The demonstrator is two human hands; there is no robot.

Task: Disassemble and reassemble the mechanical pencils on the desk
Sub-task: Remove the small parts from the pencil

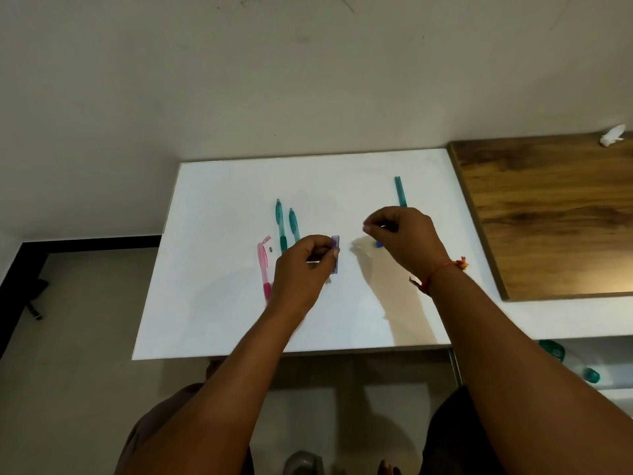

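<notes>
The purple barrel (335, 254) sits pinched in the left hand (301, 269).

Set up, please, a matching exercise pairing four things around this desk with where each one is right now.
Things:
1 purple barrel
2 pink pencil
3 lone teal barrel
4 white crumpled scrap

Places:
a on the wooden board
b lying just left of the left hand
c held in the left hand
d on the white desk, beyond the right hand

Pairs: 1-c, 2-b, 3-d, 4-a.
</notes>
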